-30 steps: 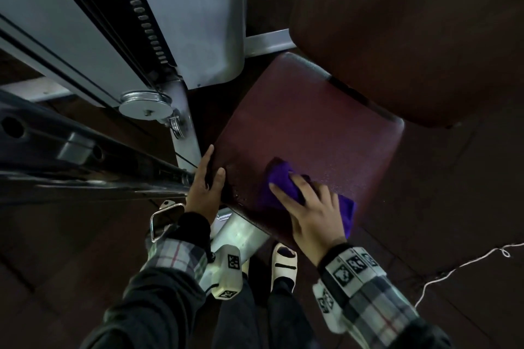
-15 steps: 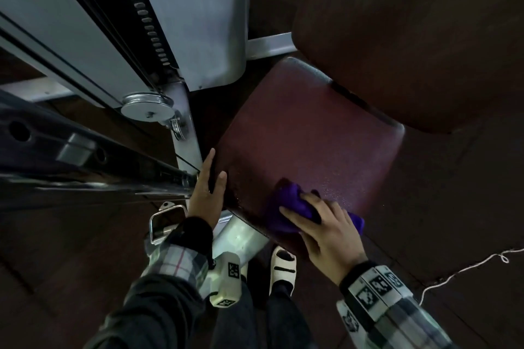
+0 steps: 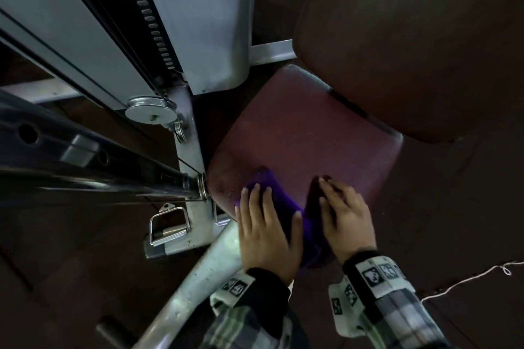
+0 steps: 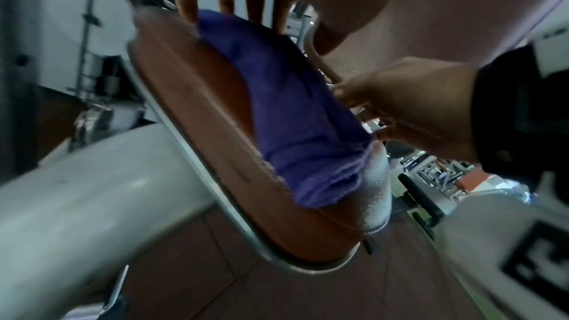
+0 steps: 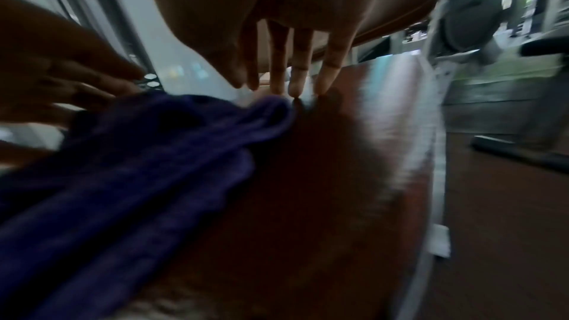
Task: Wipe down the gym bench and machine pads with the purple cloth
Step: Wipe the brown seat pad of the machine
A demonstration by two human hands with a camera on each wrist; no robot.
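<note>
The task looks partway through, with the wipe under way on the seat pad (image 3: 306, 136). The purple cloth (image 3: 279, 201) lies bunched on the pad's near edge and hangs over its front lip, under both hands. The left hand (image 3: 266, 232) presses flat on the cloth's left part, fingers straight and spread. The right hand (image 3: 344, 218) lies just beside it, fingers extended, their tips at the cloth's right edge and on the pad; whether it presses cloth or bare vinyl cannot be told.

Beyond the fingertips most of the seat pad is uncovered, and small droplets or specks sit left of the left hand, so that corner likely needs another pass. The back pad (image 3: 411, 37), farther off past the right hand, appears untouched and still to do.

Counted: one cloth, two hands, two pads in view, one metal frame tube (image 3: 204, 272) below the left wrist.
</note>
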